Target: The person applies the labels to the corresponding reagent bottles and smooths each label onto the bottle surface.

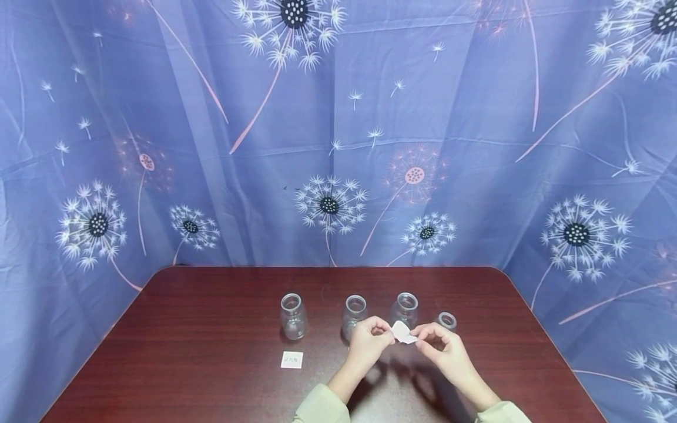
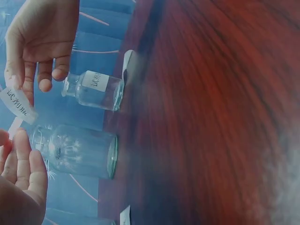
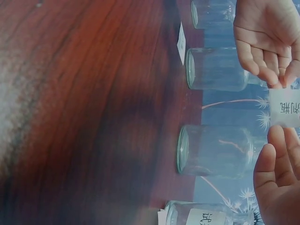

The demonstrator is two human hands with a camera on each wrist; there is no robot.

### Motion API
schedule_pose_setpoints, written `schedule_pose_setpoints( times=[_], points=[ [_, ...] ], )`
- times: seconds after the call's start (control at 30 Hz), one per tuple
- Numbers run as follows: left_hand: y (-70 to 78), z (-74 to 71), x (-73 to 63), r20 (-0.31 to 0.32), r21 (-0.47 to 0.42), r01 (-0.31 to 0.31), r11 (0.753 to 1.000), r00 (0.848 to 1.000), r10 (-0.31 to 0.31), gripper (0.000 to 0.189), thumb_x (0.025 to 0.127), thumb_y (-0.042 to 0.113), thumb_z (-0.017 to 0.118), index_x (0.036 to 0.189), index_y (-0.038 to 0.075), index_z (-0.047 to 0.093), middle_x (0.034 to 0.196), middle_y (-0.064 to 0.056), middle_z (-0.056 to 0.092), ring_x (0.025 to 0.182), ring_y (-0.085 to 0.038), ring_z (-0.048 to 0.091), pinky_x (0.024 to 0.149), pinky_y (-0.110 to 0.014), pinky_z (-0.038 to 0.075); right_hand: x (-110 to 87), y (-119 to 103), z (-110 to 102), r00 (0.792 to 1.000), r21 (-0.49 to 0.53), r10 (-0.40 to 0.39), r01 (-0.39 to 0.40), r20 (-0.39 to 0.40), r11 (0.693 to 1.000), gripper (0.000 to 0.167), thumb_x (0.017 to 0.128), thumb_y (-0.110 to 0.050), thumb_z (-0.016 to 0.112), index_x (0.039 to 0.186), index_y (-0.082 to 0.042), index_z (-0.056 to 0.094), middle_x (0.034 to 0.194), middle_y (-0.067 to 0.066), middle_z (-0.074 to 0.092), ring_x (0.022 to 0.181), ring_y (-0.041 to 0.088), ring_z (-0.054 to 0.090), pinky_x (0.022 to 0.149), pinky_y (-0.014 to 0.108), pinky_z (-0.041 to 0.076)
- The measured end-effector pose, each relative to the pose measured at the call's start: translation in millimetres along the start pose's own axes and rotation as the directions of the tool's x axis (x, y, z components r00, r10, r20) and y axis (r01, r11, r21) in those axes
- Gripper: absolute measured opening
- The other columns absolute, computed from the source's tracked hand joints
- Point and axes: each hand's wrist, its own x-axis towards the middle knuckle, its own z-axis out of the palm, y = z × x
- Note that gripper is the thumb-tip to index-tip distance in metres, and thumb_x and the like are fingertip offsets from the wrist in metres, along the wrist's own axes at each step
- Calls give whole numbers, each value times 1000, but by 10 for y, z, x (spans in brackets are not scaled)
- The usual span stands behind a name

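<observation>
Both hands meet over the table around a small white label point(image 1: 400, 331) with handwriting on it, also visible in the right wrist view. My left hand point(image 1: 366, 341) pinches its left edge, and my right hand point(image 1: 443, 351) pinches its lower right edge. In the left wrist view the label point(image 2: 18, 105) hangs curved from the fingers of the right hand point(image 2: 44, 40), while a narrow white strip point(image 2: 15, 125) shows by the left hand point(image 2: 21, 183). Just beyond the hands stand clear glass bottles point(image 1: 406, 305) point(image 1: 355, 308), partly covered by them.
At the far right a smaller glass bottle point(image 1: 447, 321) bears a written label point(image 2: 96, 81), with a white paper piece point(image 2: 126, 64) by its base. Another glass bottle point(image 1: 294, 320) stands left, behind a written card point(image 1: 292, 359) lying on the brown table point(image 1: 201, 341). A blue dandelion curtain point(image 1: 338, 117) surrounds the table's back.
</observation>
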Motion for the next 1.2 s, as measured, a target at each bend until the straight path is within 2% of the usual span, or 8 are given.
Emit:
schedule_pose_setpoints(
  times=[0.17,0.3,0.4,0.53,0.73,0.83,0.97,1.2],
  points=[
    [88,8,-30,26,-84,3,996,1000,-1,11,64,-6,56,73,0,57,63,-16,62,51,-2,52,48,-14,39,7,-7,-9,1000,49,17,-17,10,999,15,73,16,56,74,2,51,79,10,63,68,1,58,55,21,47],
    [207,-30,-99,84,-69,-54,996,995,59,22,67,-7,55,88,-7,58,70,-22,62,53,1,49,51,-13,39,12,-6,-12,1000,54,27,-27,0,998,11,74,16,55,76,6,50,73,4,61,63,1,57,52,24,48],
    [214,-49,-131,127,7,-133,991,983,131,21,69,-5,56,89,-5,63,75,-22,64,56,3,48,53,-14,41,14,3,-17,999,35,33,-32,-19,999,11,74,15,55,77,7,50,69,-1,58,59,2,56,50,25,47],
    [90,-39,-109,169,140,-231,963,964,207,13,71,1,59,81,2,67,75,-12,68,56,6,46,53,-13,41,12,19,-24,998,3,46,-46,-44,999,12,74,15,56,77,5,50,67,-3,57,55,4,54,47,23,44],
    [13,-30,-85,195,294,-375,879,924,329,11,69,6,63,76,9,70,67,-2,68,52,10,44,53,-9,40,19,9,-20,995,-35,75,-78,-69,996,14,72,18,55,78,7,51,67,-5,56,55,1,52,47,23,44],
    [3,-29,-90,195,366,-409,836,912,361,10,69,9,64,76,11,70,65,1,68,52,11,45,54,-7,38,25,1,-19,986,-85,122,-132,-109,988,13,72,18,56,78,6,52,66,-8,56,53,0,50,44,22,43],
    [-47,-6,-83,217,466,-402,788,915,339,9,70,15,65,77,16,71,67,7,68,52,13,48,54,-5,37,32,6,-29,971,-121,176,-196,-161,973,12,73,15,57,78,5,53,65,-12,55,49,1,48,37,19,37],
    [-106,58,-54,300,618,-413,669,910,285,5,70,22,68,74,24,69,72,15,68,64,8,56,57,-10,38,76,-196,-1,966,-143,174,-203,-192,969,11,71,17,55,76,7,53,61,-6,55,48,-1,46,44,20,40]
  ],
)
